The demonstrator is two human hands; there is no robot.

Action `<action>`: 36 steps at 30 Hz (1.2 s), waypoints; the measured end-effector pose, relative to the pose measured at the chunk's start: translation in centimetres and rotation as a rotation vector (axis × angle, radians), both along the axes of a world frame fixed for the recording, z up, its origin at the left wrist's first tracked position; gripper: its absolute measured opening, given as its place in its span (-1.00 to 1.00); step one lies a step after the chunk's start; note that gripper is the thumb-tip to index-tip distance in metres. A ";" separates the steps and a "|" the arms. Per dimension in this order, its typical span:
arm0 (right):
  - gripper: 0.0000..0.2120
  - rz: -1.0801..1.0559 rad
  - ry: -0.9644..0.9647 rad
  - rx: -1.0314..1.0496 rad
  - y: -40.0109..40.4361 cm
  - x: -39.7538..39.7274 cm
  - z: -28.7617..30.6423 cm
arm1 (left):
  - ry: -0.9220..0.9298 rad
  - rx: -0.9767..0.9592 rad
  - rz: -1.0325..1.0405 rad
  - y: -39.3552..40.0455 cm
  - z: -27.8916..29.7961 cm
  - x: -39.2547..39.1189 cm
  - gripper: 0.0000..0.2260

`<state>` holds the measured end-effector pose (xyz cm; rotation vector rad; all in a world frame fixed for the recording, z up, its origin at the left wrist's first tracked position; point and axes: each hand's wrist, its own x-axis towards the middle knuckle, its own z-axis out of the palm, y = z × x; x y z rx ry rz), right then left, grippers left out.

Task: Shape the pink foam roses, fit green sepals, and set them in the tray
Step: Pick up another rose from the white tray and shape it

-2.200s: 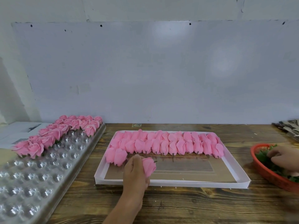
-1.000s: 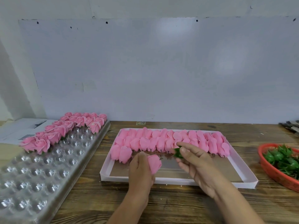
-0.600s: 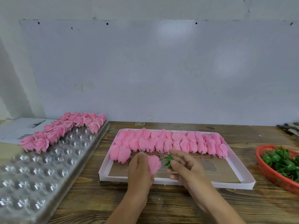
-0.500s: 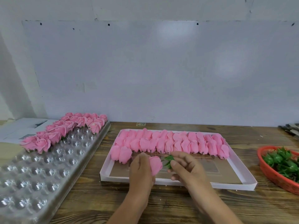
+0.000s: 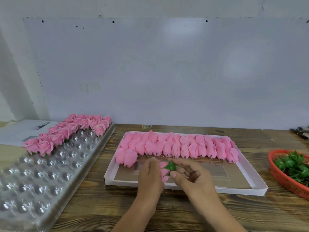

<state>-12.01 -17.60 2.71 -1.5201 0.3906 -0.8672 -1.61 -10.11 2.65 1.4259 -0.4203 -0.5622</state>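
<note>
Over the near edge of a shallow white cardboard box (image 5: pixel 184 187) of unshaped pink foam buds (image 5: pixel 175 146), the left hand (image 5: pixel 150 178) grips a pink foam rosebud (image 5: pixel 163 171) while the right hand (image 5: pixel 192 176) pinches a green plastic sepal (image 5: pixel 170 166) against its base. A clear plastic dimpled tray (image 5: pixel 50 173) holding finished pink roses (image 5: pixel 70 131) sits left; a red plastic basket (image 5: pixel 284 178) of green sepals (image 5: pixel 294 164) sits right.

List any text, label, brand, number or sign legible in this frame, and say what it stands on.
No text can be read.
Small sticker at the back of the wooden table: print too small and blurred to read.
Printed sheets at the far left: dark patches only, no legible words.
White tray, clear blister tray, red basket: no marking visible.
</note>
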 end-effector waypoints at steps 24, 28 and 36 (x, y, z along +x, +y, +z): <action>-0.65 0.016 0.080 -0.034 -0.3 -0.5 0.7 | -0.234 0.013 -0.019 0.4 -0.4 -0.2 -0.66; -0.71 0.034 0.150 -0.012 -0.4 -0.5 0.3 | -0.318 0.046 -0.005 0.5 -0.5 -0.4 -0.67; -0.75 0.045 0.209 0.035 -0.7 -0.7 0.4 | -0.339 0.083 -0.015 0.4 -0.7 -0.4 -0.67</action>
